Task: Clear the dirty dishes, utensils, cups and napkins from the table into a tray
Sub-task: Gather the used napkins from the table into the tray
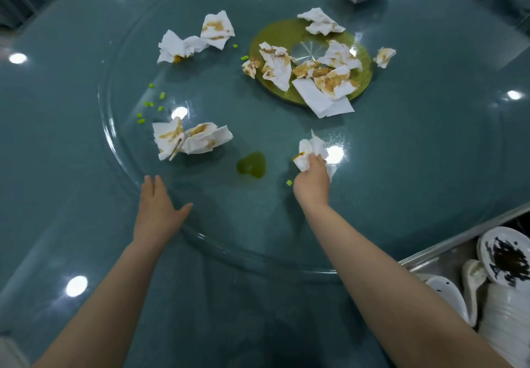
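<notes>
At seven o'clock on the bench (415, 149), the left hand (156, 212) lies flat, fingers straight, holding nothing. Stained napkins (189, 139) lie at ten; at centre the right hand (311, 184) clutches a crumpled napkin (311, 149). The tray (436, 258) sits at four.

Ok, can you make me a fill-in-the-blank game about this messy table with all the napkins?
1. The right hand grips a crumpled ____.
2. The puddle between the two hands is coloured ____.
3. The left hand lies flat with its fingers ____ on the glass turntable.
4. The biggest heap of stained napkins sits on a round ____ disc.

Missing words: napkin; green; straight; gold
</notes>
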`<move>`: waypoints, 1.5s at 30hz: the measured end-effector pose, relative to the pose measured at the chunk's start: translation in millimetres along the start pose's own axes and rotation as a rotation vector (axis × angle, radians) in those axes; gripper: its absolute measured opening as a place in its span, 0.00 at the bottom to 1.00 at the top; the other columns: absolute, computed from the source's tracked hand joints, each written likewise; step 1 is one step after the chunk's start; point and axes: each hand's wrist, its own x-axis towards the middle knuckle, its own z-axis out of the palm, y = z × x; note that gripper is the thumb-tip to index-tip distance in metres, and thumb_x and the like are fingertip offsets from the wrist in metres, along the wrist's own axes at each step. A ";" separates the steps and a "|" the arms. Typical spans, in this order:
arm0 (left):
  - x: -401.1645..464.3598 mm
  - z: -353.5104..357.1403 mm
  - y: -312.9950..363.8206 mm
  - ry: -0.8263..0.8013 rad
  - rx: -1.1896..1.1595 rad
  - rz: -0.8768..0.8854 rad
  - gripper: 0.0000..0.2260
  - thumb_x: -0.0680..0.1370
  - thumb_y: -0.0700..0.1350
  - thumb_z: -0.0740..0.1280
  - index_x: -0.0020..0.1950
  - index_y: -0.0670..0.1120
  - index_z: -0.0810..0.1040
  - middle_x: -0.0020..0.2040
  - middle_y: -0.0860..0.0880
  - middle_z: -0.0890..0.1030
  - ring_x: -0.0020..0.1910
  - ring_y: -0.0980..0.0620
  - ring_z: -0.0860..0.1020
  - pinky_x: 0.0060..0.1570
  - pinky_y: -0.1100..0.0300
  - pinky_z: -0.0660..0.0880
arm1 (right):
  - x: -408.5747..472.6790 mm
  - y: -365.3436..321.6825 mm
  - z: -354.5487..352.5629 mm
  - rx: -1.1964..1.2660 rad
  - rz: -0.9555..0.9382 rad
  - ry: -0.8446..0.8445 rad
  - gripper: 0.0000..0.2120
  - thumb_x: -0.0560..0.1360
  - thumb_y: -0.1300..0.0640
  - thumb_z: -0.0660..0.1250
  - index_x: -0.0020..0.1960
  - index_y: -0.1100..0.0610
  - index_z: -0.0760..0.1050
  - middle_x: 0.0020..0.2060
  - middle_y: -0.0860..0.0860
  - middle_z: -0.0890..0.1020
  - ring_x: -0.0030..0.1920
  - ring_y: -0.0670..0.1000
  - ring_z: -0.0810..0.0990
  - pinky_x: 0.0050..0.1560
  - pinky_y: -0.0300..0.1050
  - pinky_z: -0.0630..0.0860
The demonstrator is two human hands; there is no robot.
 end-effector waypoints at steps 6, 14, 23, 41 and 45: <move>27.7 -5.9 -19.6 -0.063 0.055 0.000 0.54 0.66 0.59 0.75 0.78 0.47 0.43 0.78 0.45 0.41 0.77 0.48 0.41 0.75 0.50 0.48 | -1.9 6.4 6.2 -0.207 -0.128 -0.055 0.21 0.79 0.65 0.52 0.72 0.60 0.64 0.75 0.53 0.62 0.76 0.54 0.51 0.74 0.48 0.43; 24.6 -1.8 -12.1 -0.187 0.256 0.073 0.55 0.66 0.67 0.70 0.78 0.47 0.38 0.77 0.42 0.36 0.76 0.44 0.39 0.74 0.48 0.46 | -13.4 27.6 -14.6 -0.331 -0.324 -0.155 0.16 0.82 0.58 0.54 0.66 0.55 0.74 0.72 0.55 0.66 0.74 0.56 0.56 0.74 0.47 0.44; 3.0 2.8 0.5 -0.213 0.301 0.066 0.55 0.66 0.70 0.67 0.77 0.48 0.36 0.77 0.42 0.36 0.77 0.44 0.40 0.74 0.48 0.49 | -29.4 28.7 -40.6 -0.406 -0.285 -0.283 0.18 0.81 0.58 0.54 0.70 0.53 0.70 0.73 0.56 0.64 0.73 0.57 0.58 0.67 0.42 0.51; 3.6 -7.7 7.1 0.046 -0.020 0.026 0.30 0.74 0.60 0.66 0.70 0.44 0.69 0.64 0.42 0.75 0.61 0.43 0.74 0.57 0.47 0.72 | -48.5 46.0 -54.2 -0.413 -0.165 -0.273 0.27 0.75 0.56 0.68 0.72 0.52 0.65 0.65 0.52 0.68 0.63 0.55 0.65 0.60 0.42 0.64; 18.1 -8.4 0.7 0.025 -0.037 0.061 0.32 0.73 0.54 0.70 0.73 0.44 0.65 0.69 0.42 0.70 0.66 0.44 0.70 0.63 0.46 0.69 | -34.7 42.8 -54.7 -0.321 -0.116 -0.169 0.18 0.75 0.59 0.68 0.65 0.55 0.75 0.58 0.52 0.74 0.52 0.49 0.73 0.52 0.37 0.65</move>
